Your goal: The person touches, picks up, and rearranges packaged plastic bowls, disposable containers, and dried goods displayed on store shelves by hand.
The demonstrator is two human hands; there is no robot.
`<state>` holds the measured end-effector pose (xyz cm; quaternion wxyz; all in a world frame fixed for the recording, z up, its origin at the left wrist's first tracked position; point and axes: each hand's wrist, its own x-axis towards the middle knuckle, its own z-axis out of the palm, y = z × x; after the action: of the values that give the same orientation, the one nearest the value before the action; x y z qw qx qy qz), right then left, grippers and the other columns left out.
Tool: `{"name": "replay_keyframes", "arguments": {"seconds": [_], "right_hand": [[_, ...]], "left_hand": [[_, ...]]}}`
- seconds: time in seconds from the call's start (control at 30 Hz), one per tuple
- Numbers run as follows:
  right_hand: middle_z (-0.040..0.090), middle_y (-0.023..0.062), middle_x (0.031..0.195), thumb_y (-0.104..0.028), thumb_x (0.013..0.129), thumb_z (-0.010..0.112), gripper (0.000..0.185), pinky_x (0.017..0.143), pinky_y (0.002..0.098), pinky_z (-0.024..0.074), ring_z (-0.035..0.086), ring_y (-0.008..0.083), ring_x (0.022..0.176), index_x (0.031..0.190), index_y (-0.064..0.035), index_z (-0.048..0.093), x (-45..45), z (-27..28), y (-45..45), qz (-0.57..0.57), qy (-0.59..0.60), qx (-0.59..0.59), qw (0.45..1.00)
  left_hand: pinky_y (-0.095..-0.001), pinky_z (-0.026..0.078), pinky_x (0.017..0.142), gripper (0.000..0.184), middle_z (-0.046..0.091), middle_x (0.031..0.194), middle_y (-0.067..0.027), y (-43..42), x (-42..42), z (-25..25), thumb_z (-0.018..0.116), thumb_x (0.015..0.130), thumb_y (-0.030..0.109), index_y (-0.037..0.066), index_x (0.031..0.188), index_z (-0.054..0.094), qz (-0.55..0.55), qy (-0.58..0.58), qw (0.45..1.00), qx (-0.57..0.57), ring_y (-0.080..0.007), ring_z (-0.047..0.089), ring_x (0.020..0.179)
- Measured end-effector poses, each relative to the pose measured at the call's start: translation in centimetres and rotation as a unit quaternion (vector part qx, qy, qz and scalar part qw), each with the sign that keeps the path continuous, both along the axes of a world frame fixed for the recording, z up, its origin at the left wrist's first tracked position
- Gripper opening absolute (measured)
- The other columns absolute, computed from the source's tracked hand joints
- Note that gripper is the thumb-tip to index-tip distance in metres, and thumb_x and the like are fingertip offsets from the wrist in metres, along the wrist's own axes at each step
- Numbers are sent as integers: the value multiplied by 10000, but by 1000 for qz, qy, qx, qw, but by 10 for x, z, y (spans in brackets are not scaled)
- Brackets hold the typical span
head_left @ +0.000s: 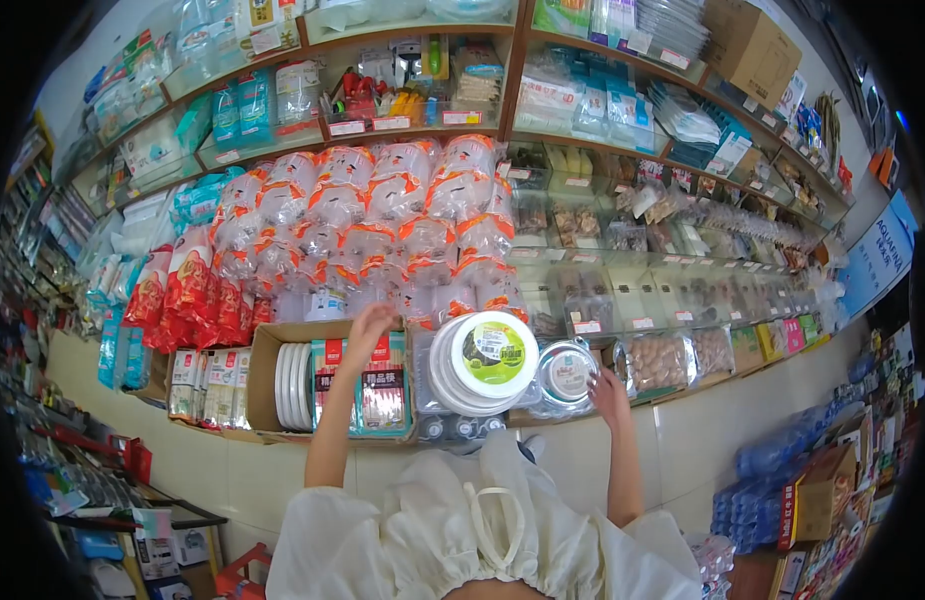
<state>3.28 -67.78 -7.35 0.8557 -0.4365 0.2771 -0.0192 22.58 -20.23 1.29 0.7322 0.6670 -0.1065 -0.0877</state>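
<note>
My left hand (372, 326) reaches over a cardboard box (266, 375), its fingers loosely bent and nothing visible in them. Under that forearm, packs of chopsticks (384, 395) stand beside a row of white round plates (293, 385). Just beyond the hand are stacked clear-wrapped packs with orange print (382, 268). A stack of white disposable plates or bowls with a green label (493, 354) stands in front of me, between my hands. To its right is a clear-wrapped stack of round silver containers (568, 374). My right hand (609, 396) is at its right edge, fingers apart; contact is unclear.
Shelves (412, 130) with packaged goods rise ahead. Red packs (182, 285) hang at the left. Wrapped bags of round brown goods (657, 362) stand at the right. Bottled-drink packs (772, 480) and a red stool (244, 575) are on the floor behind.
</note>
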Motion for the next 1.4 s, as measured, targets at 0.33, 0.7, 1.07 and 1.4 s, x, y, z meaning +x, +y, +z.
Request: {"name": "replay_keyframes", "arguments": {"seconds": [0.33, 0.7, 1.07, 1.4], "right_hand": [[437, 124, 1205, -186, 815, 552, 607, 786, 394, 471, 546, 267, 978, 1346, -220, 260, 224, 106, 75, 183, -74, -248, 948], [301, 258, 1326, -155, 694, 607, 804, 979, 436, 341, 364, 399, 1183, 1375, -187, 181, 336, 89, 147, 163, -124, -651, 731], [258, 265, 1351, -110, 696, 572, 808, 1017, 442, 266, 236, 447, 1242, 1378, -139, 139, 310, 108, 129, 170, -136, -628, 747], [418, 235, 1227, -56, 694, 576, 642, 971, 409, 310, 383, 368, 1166, 1279, 12, 319, 149, 6, 16, 63, -102, -632, 765]], "left_hand": [[-247, 420, 730, 249, 569, 1008, -48, 81, -179, -15, 528, 834, 159, 61, 1062, 518, 224, 90, 970, 21, -143, 558, 879], [-282, 413, 728, 282, 543, 1022, -39, 133, -323, -49, 498, 838, 202, 119, 1107, 483, 446, 217, 868, 30, -155, 561, 846], [-270, 426, 706, 232, 566, 1003, -46, 110, -255, -42, 504, 867, 179, 71, 1072, 503, 318, 167, 930, 75, -149, 568, 832], [-198, 388, 575, 272, 511, 777, 18, 51, -200, -54, 516, 795, -35, 27, 1059, 505, 172, 84, 981, 16, -57, 487, 662]]}}
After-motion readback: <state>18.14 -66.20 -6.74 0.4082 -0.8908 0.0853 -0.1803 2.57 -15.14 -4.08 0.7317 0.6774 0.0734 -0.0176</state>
